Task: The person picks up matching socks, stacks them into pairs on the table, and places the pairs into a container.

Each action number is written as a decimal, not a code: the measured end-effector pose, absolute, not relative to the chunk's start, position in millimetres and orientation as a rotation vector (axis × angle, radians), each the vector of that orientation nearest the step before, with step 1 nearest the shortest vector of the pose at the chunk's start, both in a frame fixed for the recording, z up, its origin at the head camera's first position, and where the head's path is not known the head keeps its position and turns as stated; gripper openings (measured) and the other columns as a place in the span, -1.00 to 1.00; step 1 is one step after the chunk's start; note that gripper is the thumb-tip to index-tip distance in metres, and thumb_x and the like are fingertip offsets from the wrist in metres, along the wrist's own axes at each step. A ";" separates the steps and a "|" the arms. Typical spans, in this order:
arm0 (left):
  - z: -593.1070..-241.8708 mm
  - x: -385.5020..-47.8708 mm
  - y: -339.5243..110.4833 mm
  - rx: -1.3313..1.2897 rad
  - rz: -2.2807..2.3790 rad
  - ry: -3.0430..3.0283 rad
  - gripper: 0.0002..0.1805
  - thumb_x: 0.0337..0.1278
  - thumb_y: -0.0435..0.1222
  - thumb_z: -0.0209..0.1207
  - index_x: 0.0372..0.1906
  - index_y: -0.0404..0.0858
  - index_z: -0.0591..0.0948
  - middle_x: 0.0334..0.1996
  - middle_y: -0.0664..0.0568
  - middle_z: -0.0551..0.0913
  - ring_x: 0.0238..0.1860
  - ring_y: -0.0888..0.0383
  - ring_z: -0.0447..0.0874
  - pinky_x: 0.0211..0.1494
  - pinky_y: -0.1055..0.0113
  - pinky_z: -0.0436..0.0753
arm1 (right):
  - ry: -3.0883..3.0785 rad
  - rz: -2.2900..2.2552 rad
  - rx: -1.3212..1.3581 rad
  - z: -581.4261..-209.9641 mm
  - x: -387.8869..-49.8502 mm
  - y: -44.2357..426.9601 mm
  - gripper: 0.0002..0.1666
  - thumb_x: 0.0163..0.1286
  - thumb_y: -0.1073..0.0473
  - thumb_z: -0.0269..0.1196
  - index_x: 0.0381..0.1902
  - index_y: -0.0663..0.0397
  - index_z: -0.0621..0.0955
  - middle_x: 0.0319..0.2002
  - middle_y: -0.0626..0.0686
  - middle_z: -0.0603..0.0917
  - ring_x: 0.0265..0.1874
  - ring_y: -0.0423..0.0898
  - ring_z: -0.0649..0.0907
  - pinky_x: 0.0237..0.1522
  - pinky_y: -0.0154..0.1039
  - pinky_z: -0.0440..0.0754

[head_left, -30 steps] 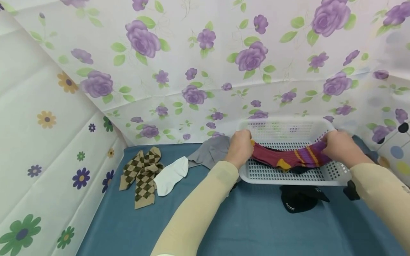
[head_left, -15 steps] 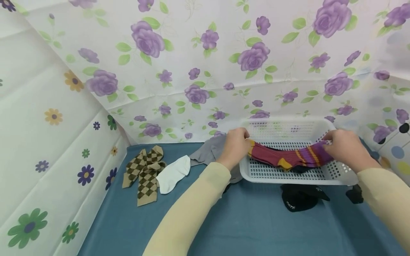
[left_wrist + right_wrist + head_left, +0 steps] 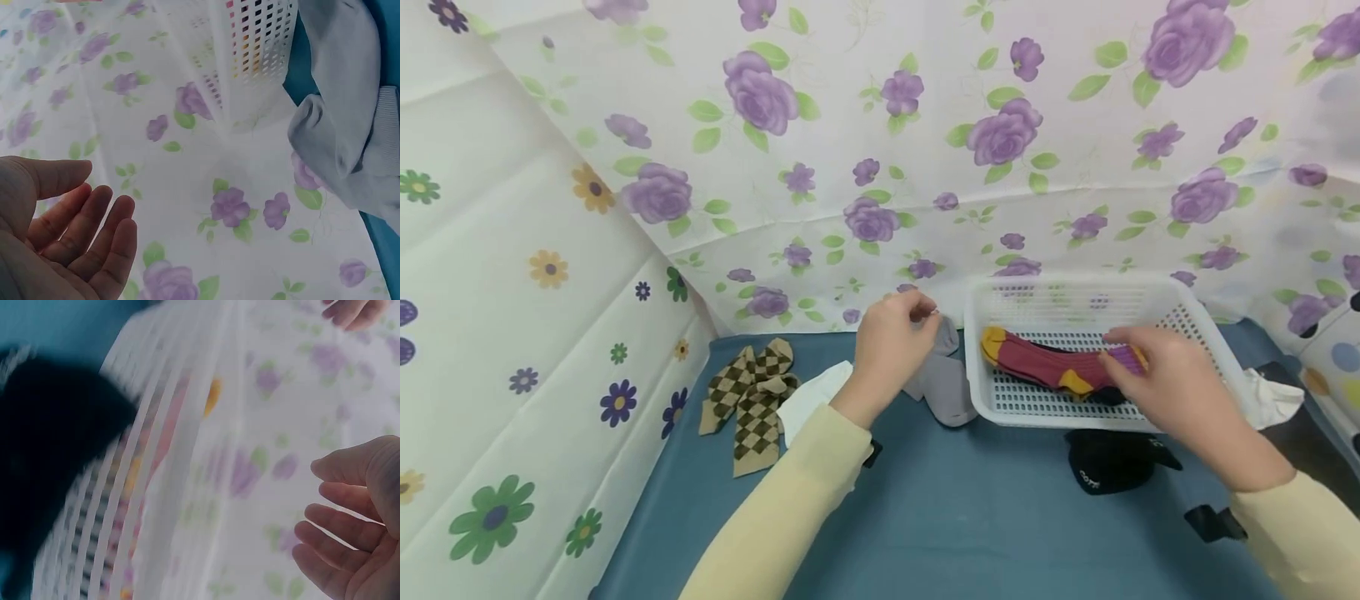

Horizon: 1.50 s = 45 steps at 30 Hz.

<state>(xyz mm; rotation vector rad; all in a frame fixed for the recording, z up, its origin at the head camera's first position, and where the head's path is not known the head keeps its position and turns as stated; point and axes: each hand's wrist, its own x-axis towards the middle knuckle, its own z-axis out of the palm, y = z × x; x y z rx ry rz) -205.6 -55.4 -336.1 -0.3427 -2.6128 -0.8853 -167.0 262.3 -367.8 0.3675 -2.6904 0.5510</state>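
Note:
My left hand (image 3: 889,348) hovers over the grey socks (image 3: 946,387) left of the basket. Its fingers are loosely bent, and the left wrist view shows nothing held. A maroon sock pair (image 3: 1037,360) with yellow toe and heel and a purple striped cuff lies flat in the white perforated basket (image 3: 1075,419). Over the basket's right part, my right hand (image 3: 1180,400) hovers with relaxed fingers, partly hiding the purple cuff. That hand (image 3: 350,531) holds nothing in the right wrist view. Something dark shows beneath the maroon socks.
Brown checkered socks (image 3: 756,421) and a white sock (image 3: 812,396) lie to the left on the blue cloth (image 3: 970,517). A black cloth item (image 3: 1112,462) with white lettering sits before the basket, and white fabric (image 3: 1273,400) to its right. Floral sheeting (image 3: 865,150) rises behind.
Both hands have released the maroon socks, which now lie in the basket. The left hand has moved left over the grey socks; the right has drawn slightly left and toward me.

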 end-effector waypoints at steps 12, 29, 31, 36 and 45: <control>-382.3 -145.1 -95.6 -0.390 -0.905 -2.611 -0.86 0.19 -0.13 0.19 -0.19 -0.02 0.66 -0.24 0.18 0.69 -0.16 0.29 0.66 -0.12 0.31 0.63 | -2.537 0.760 0.490 -412.0 -94.9 213.9 -0.56 0.06 0.11 0.43 -0.04 -0.19 0.64 0.07 -0.06 0.61 0.05 -0.09 0.57 0.05 -0.34 0.49; -455.2 -103.4 -117.1 -0.224 -0.838 -2.776 -0.80 0.10 -0.11 0.26 -0.15 -0.01 0.66 -0.19 0.17 0.68 -0.13 0.24 0.66 -0.12 0.29 0.63 | -2.743 0.712 0.689 -482.3 -80.2 166.6 -0.55 0.12 0.00 0.38 0.01 -0.26 0.59 0.21 -0.13 0.48 0.18 -0.14 0.48 0.07 -0.10 0.55; -456.2 -101.5 -118.8 -0.204 -0.794 -2.801 -0.77 0.08 -0.10 0.27 -0.13 0.00 0.65 -0.16 0.17 0.67 -0.09 0.23 0.64 -0.09 0.28 0.62 | -2.777 0.679 0.748 -483.0 -86.6 154.2 -0.50 0.12 -0.02 0.38 0.05 -0.16 0.58 0.27 -0.06 0.44 0.25 -0.07 0.43 0.15 -0.02 0.49; -459.2 -98.6 -120.3 -0.252 -0.702 -2.841 -0.66 0.04 -0.07 0.30 -0.05 -0.02 0.62 -0.04 0.10 0.63 0.03 0.15 0.58 0.04 0.21 0.58 | -2.798 0.516 0.883 -486.3 -110.6 124.3 -0.37 0.13 -0.04 0.37 0.18 -0.09 0.51 0.37 0.05 0.32 0.35 0.05 0.32 0.23 0.09 0.40; -465.3 -94.1 -118.2 -0.364 -0.655 -2.867 -0.52 -0.02 -0.02 0.33 0.03 -0.13 0.59 0.17 -0.10 0.51 0.22 -0.04 0.45 0.20 -0.01 0.47 | -2.828 0.286 0.833 -498.9 -145.6 96.2 -0.32 0.22 0.23 0.26 0.30 0.19 0.35 0.30 0.22 0.38 0.32 0.11 0.37 0.23 -0.01 0.43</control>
